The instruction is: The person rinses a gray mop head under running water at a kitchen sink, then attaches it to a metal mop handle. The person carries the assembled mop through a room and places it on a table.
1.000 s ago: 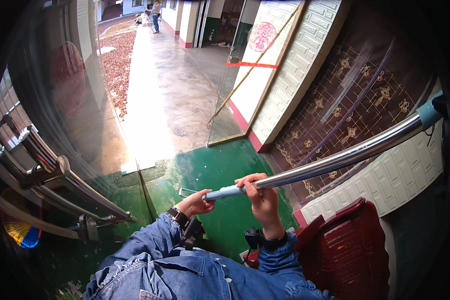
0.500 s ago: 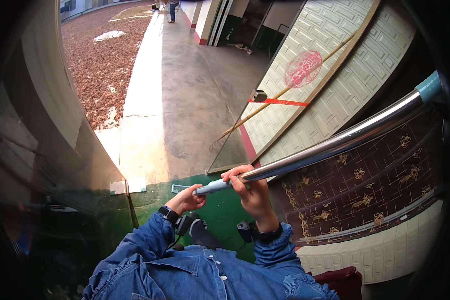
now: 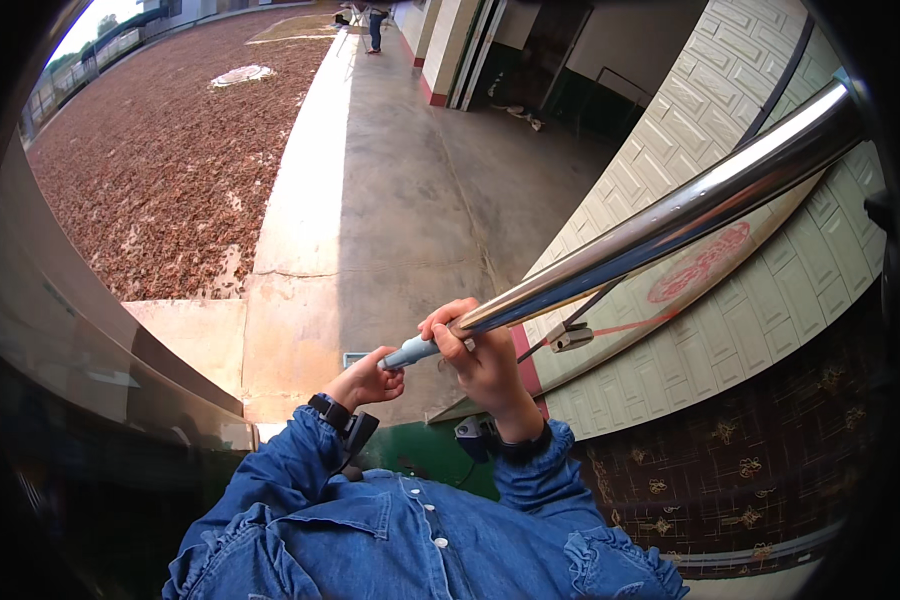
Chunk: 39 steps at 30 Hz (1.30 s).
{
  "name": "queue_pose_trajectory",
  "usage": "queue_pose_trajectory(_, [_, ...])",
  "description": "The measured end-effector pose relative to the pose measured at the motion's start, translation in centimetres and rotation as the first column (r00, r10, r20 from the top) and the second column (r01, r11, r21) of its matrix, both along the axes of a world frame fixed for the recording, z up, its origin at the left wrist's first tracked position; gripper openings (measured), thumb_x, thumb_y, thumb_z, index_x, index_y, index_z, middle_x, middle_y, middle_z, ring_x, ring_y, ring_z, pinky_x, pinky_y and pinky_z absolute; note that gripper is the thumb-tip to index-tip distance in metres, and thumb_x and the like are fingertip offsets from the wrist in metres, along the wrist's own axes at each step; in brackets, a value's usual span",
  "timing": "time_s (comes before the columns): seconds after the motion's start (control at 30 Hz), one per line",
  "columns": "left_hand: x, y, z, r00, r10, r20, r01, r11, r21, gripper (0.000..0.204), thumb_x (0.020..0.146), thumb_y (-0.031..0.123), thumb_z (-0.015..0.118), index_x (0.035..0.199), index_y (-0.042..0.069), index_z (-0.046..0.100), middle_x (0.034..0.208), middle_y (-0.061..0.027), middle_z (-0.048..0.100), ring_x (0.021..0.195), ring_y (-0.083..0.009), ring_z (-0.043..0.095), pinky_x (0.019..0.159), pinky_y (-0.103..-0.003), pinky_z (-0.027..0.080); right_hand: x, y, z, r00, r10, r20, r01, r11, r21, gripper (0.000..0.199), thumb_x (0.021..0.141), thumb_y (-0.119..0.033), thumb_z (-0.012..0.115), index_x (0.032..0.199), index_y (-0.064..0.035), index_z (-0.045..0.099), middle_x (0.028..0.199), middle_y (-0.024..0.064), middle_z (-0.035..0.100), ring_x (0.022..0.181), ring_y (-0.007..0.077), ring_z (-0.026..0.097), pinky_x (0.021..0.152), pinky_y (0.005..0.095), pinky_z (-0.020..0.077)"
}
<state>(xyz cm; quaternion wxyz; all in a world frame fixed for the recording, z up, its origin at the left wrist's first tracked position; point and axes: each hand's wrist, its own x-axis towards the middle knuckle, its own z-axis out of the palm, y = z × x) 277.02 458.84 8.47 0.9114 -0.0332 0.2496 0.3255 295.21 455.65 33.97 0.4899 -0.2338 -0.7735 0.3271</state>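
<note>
A long shiny metal pole (image 3: pixel 660 215) slants from my hands up to the upper right. It has a light blue plastic grip (image 3: pixel 411 352) at its near end, like a mop handle. My left hand (image 3: pixel 367 380) is closed on that grip at its lower tip. A small pale blue rectangular loop (image 3: pixel 353 358) shows just beyond the left fingers. My right hand (image 3: pixel 487 372) wraps around the metal a little higher up, near where it meets the grip. The pole's far end runs out of view, so what it carries there is hidden.
A door edge with a metal latch (image 3: pixel 572 338) stands right of my hands, beside a pale brick-patterned wall (image 3: pixel 610 385). Dark patterned cloth (image 3: pixel 720 475) lies lower right. Ahead runs a concrete walkway (image 3: pixel 400 190), with a reddish-brown spread (image 3: pixel 170 180) at left and a person (image 3: pixel 375 30) far off.
My view has moved forward to the doorway, with concrete now under my hands instead of green floor. The pole tilts more steeply; both hands keep their hold.
</note>
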Motion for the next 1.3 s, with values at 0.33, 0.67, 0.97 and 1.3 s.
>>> queue_pose_trajectory(0.33, [-2.7,29.0,-0.7,0.964,-0.248,-0.092,0.248,0.969,-0.01,0.031,0.091,0.036,0.061,0.088,0.006,0.056,0.079,-0.006,0.062,0.073,-0.0171,0.062,0.076,-0.035,0.053,-4.4,24.1,0.9,0.964,-0.254,0.082,0.266,0.945,-0.191,0.012,0.094,-0.011,0.05,0.09,-0.0016,0.056,0.087,0.0091,0.064,0.088,0.02,0.066,0.083,0.034,0.0509])
queue_pose_trajectory(0.67, [5.1,55.4,-4.8,0.883,-0.454,-0.116,0.453,0.891,-0.043,0.032,0.094,0.038,0.059,0.09,0.007,0.055,0.077,-0.0056,0.061,0.071,-0.0161,0.061,0.072,-0.034,0.052,2.7,48.6,-3.5,0.898,-0.439,-0.037,0.418,0.876,-0.238,0.012,0.095,-0.012,0.056,0.092,-0.0004,0.057,0.086,0.0085,0.066,0.084,0.0165,0.064,0.078,0.031,0.0505])
queue_pose_trajectory(0.97, [15.3,79.0,-1.5,0.858,-0.483,-0.171,0.471,0.875,-0.108,0.028,0.093,0.034,0.056,0.089,0.006,0.054,0.075,-0.005,0.059,0.065,-0.0154,0.058,0.069,-0.033,0.05,13.6,71.4,-1.6,0.9,-0.435,-0.031,0.42,0.883,-0.21,0.011,0.095,-0.012,0.057,0.094,-0.0009,0.057,0.086,0.0096,0.065,0.08,0.0158,0.063,0.072,0.0295,0.05])
queue_pose_trajectory(1.3, [31.7,110.6,-5.9,0.813,-0.554,-0.179,0.553,0.831,-0.062,0.028,0.094,0.033,0.053,0.086,0.006,0.054,0.072,-0.0041,0.056,0.065,-0.0156,0.057,0.069,-0.033,0.05,28.3,99.9,-5.2,0.833,-0.553,0.01,0.537,0.805,-0.251,0.011,0.098,-0.013,0.052,0.094,-0.0026,0.054,0.089,0.0092,0.065,0.094,0.0212,0.066,0.088,0.0362,0.0505])
